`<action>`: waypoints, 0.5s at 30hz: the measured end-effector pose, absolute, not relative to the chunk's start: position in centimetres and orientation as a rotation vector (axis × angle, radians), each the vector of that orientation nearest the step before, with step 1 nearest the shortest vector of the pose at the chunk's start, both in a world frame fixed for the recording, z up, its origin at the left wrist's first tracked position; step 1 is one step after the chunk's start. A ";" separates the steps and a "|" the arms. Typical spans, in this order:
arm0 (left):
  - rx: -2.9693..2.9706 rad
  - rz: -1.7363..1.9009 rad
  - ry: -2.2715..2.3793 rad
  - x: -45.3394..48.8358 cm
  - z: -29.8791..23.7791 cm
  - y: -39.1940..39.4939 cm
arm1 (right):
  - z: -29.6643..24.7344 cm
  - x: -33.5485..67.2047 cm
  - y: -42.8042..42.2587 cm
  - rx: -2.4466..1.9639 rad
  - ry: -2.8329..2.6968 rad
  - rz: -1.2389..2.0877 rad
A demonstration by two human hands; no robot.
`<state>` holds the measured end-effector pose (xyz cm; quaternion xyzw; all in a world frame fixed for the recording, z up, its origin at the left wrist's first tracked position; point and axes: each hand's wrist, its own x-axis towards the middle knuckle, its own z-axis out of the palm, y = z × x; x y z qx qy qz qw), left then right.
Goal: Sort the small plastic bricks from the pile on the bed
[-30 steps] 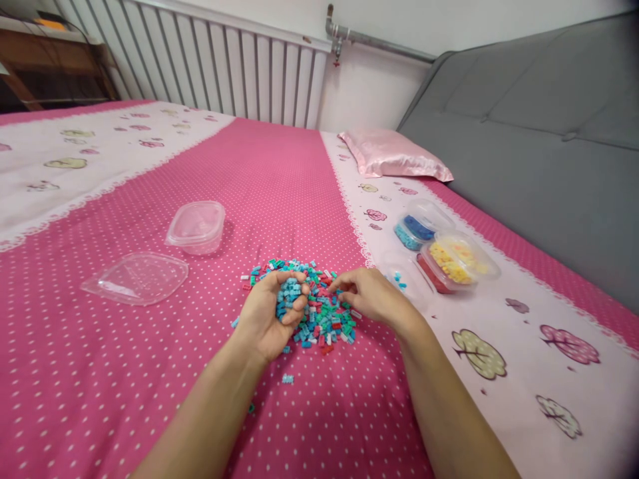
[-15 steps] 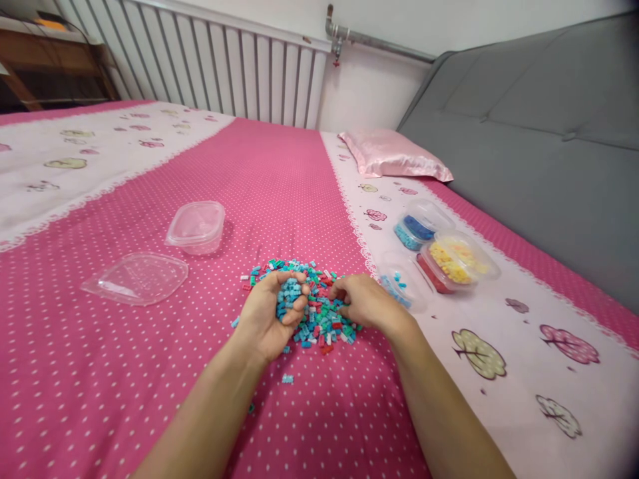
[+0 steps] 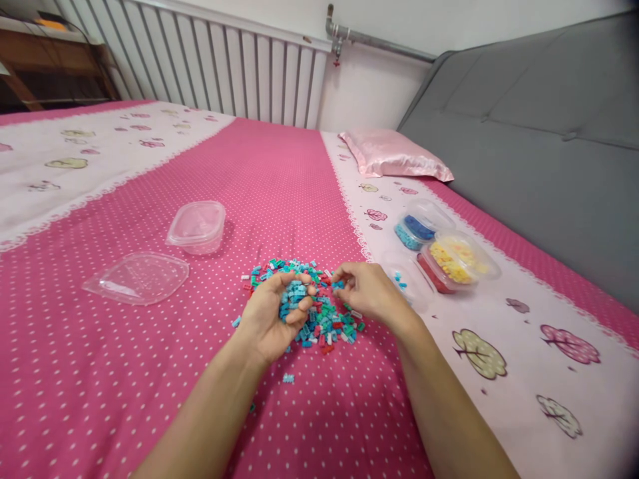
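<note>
A pile of small bricks (image 3: 327, 319), light blue, teal, red and white, lies on the pink dotted bedspread (image 3: 279, 179). My left hand (image 3: 272, 316) rests palm up at the pile's left side, fingers cupped around a handful of light blue bricks (image 3: 293, 297). My right hand (image 3: 369, 293) hovers just above the pile's right side and pinches one blue brick (image 3: 338, 285) between thumb and forefinger, close to the left hand's fingertips.
An empty clear tub (image 3: 196, 227) and a clear lid (image 3: 136, 277) lie to the left. On the right stand tubs with blue bricks (image 3: 417, 229), with yellow and red bricks (image 3: 452, 261) and a nearly empty one (image 3: 407, 278). A pink pillow (image 3: 394, 154) and grey headboard (image 3: 539, 120) lie beyond.
My right hand dipped into the pile, then lifted slightly toward the left hand with a blue brick pinched. The left hand stayed cupped, its fingers shifting a little.
</note>
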<state>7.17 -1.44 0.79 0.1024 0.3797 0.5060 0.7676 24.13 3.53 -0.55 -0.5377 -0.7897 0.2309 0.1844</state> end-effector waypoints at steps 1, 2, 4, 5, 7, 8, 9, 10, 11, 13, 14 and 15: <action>0.218 1.080 0.808 7.1 0.7 -1.4 | -0.4 24.1 3.5 -1.480 -2.165 0.667; 0.216 1.065 0.793 7.0 0.7 -1.4 | -0.2 24.1 3.4 -1.437 -2.111 0.691; 0.208 1.044 0.778 7.0 0.6 -1.4 | 0.3 24.0 3.1 -1.334 -2.022 0.758; 0.205 1.039 0.776 7.0 0.6 -1.4 | 0.6 23.9 2.9 -1.273 -1.992 0.802; 0.205 1.028 0.774 7.1 0.6 -1.4 | 1.2 23.8 2.4 -1.155 -1.948 0.892; 0.207 1.021 0.772 7.2 0.6 -1.4 | 1.5 23.7 2.1 -1.106 -1.935 0.931; 0.208 1.015 0.772 7.4 0.6 -1.4 | 1.7 23.6 1.9 -1.066 -1.931 0.965; 0.209 1.011 0.774 7.5 0.6 -1.5 | 1.9 23.5 1.7 -1.034 -1.936 0.994; 0.209 1.003 0.776 7.7 0.6 -1.5 | 2.0 23.5 1.5 -1.009 -1.948 1.017; 0.210 0.983 0.772 8.1 0.6 -1.6 | 2.2 23.4 1.2 -0.982 -1.993 1.045; 0.213 0.973 0.763 8.3 0.7 -1.6 | 2.3 23.3 1.1 -0.980 -2.023 1.049; 0.217 0.962 0.749 8.4 0.7 -1.7 | 2.3 23.3 1.0 -0.981 -2.054 1.047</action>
